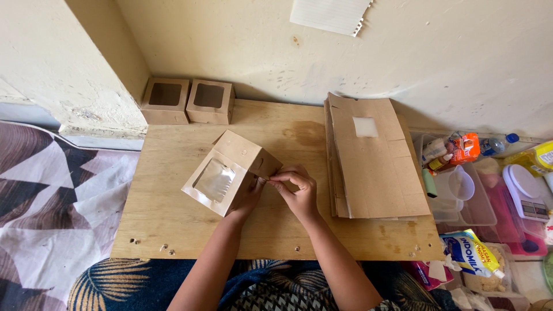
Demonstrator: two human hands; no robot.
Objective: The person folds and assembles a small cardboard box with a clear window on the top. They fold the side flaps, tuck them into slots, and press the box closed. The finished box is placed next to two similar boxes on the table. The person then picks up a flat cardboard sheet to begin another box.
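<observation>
Cardboard box (230, 171), brown with a clear film window, sits tilted near the middle of the worktop (173, 230), half folded. The right hand (298, 193) has its grip pinching a flap at the box's right side, thumb and forefinger pressed together on the card. The left hand (249, 198) reaches under the box from the near side; its fingers are mostly hidden behind the card, so whether that grip is closed cannot be told.

Bare light plywood makes up the worktop, with a dark stain toward its far edge and small holes along the near edge. A stack of flat box blanks (371, 158) lies along the right edge. Two finished window boxes (187, 101) stand side by side at the far left corner, against a scuffed cream wall (403, 52). A patterned cloth (52, 196) covers the floor to the left.

Past the right edge, clear plastic tubs (478, 213) hold bottles, packets and a measuring jug (458, 185); a white kitchen scale (525, 193) sits beside them. A sheet of lined paper (331, 14) on the wall is cut off by the top of the view.
</observation>
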